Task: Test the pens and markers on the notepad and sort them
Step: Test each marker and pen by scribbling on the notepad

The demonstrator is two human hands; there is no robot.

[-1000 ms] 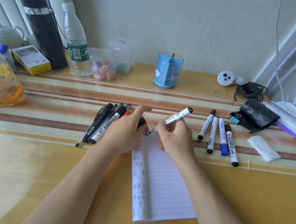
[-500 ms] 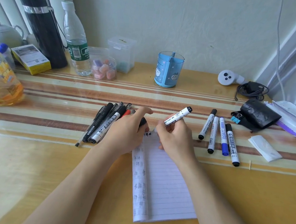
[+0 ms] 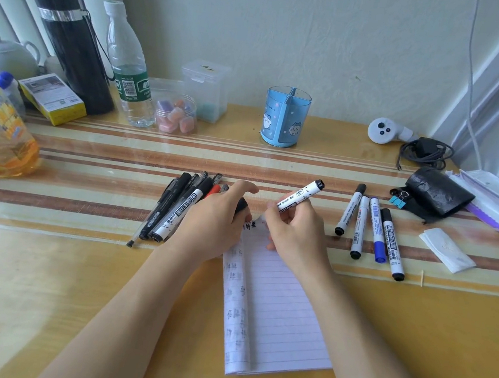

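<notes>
A lined notepad (image 3: 272, 319) lies in front of me, with dark scribbles down its left margin and at its top edge. My right hand (image 3: 295, 233) grips a white marker (image 3: 301, 193), tip down on the top of the page. My left hand (image 3: 212, 218) rests on the pad's top left corner and is closed on a black marker cap (image 3: 242, 205). A bundle of black pens and markers (image 3: 173, 209) lies left of that hand. Several capped markers (image 3: 372, 228), one blue, lie in a row to the right.
A blue pen holder (image 3: 285, 116) stands at the back centre. Bottles, a black flask (image 3: 73, 47), a yellow box and clear containers crowd the back left. A black pouch (image 3: 437, 191), binder clips, a cable, a white controller and folded tissue (image 3: 446, 250) lie to the right.
The marker's raised end has dipped slightly lower and more to the left as the tip works at the top of the page. The left hand has stayed in place.
</notes>
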